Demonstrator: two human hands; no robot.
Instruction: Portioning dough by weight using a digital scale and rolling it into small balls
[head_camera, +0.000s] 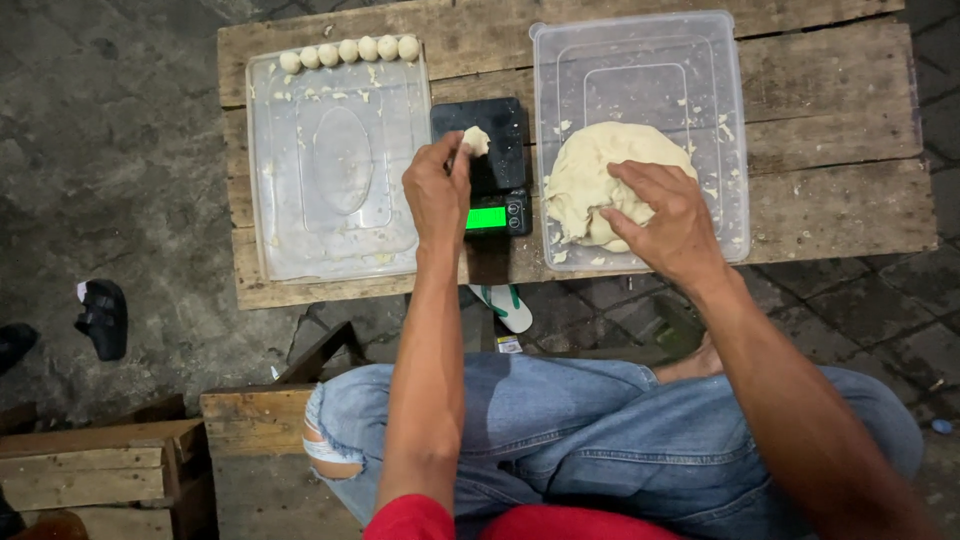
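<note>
Lid (300, 230) at frame left lies mostly bare, dough balls (350, 49) lining its top edge left to right. Centre frame, left hand (437, 190) pinches a dough piece (476, 140) over the scale (490, 160). Right hand (665, 215) presses spread fingers into the dough mass (585, 175), rounded, in the clear tub (735, 120).

1. Both bare arms are stretched forward from the body, well apart.
2. The left hand (437, 190) is held out with its back up, and its fingers are curled in, with the thumb and fingertips pinched together.
3. The right hand (665, 215) is laid flat, palm down, with its fingers spread and bent a little, pointing left.
</note>
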